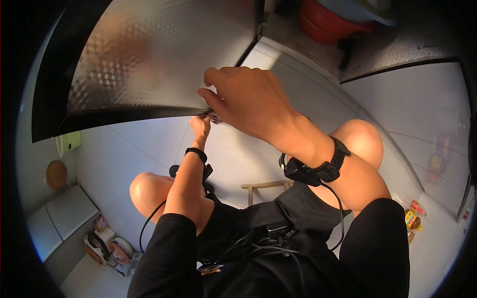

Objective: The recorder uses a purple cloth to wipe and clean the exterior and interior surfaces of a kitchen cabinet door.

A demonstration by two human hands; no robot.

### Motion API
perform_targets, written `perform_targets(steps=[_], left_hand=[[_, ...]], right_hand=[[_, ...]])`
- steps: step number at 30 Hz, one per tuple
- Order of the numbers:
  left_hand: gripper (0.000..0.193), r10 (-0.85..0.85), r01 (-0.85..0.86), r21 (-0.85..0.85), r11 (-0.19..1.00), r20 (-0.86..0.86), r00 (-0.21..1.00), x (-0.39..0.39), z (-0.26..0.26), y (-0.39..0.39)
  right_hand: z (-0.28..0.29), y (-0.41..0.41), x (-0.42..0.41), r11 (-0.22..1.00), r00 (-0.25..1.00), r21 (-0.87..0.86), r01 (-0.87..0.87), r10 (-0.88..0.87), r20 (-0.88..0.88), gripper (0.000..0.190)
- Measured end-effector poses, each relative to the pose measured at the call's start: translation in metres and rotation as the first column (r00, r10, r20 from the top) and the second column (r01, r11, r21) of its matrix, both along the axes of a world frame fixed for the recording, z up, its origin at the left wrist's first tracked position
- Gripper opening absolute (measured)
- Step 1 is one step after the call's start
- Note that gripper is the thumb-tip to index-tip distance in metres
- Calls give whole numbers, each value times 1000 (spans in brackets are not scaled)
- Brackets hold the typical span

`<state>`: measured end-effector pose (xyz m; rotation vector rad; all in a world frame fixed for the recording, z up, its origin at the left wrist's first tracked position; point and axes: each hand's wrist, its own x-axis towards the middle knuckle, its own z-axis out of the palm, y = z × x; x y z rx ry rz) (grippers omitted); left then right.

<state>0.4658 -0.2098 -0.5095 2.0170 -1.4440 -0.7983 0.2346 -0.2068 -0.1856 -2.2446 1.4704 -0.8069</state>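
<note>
A door panel of patterned glass (160,59) with a dark frame (141,113) leans across the upper left. My right hand (249,98) is raised in front of the panel's lower right corner, thumb and forefinger curled with a gap between them and nothing seen in them. Below that corner, farther down, my left hand (201,124) is bent close against the frame's lower edge; its fingertips are partly hidden, so what they hold is unclear. Black straps with small devices sit on both wrists. Part of a wooden stool (266,184) shows between my knees on the pale tiled floor (238,156).
Red and pale basins (324,22) stand beyond a sill at the upper right. A glossy white panel (417,111) is at the right, with bottles (413,219) below it. A green container (69,142), a round brown board (56,175) and packaged goods (111,247) are at the left.
</note>
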Motion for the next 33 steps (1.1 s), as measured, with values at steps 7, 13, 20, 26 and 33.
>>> perform_targets(steps=[7, 13, 20, 26, 33], left_hand=[[22, 56, -61, -97, 993, -48, 997, 11, -39, -5], [7, -13, 13, 0, 1000, -127, 992, -30, 2, -3], [16, 322, -84, 317, 945, -851, 415, -7, -30, -7], [14, 16, 107, 108, 988, -775, 632, -15, -53, -49], [13, -349, 365, -112, 924, -636, 688, 2, -102, 29]], right_hand=[[4, -5, -3, 1000, 999, 10, 6, -7, 51, 22], [-9, -16, -22, 999, 998, -17, 50, -50, 27, 24], [3, -37, -24, 973, 980, -196, 123, -87, 180, 21], [46, -41, -18, 993, 978, -102, 59, -37, 205, 12], [54, -41, -80, 973, 946, -132, 187, -142, 291, 12]])
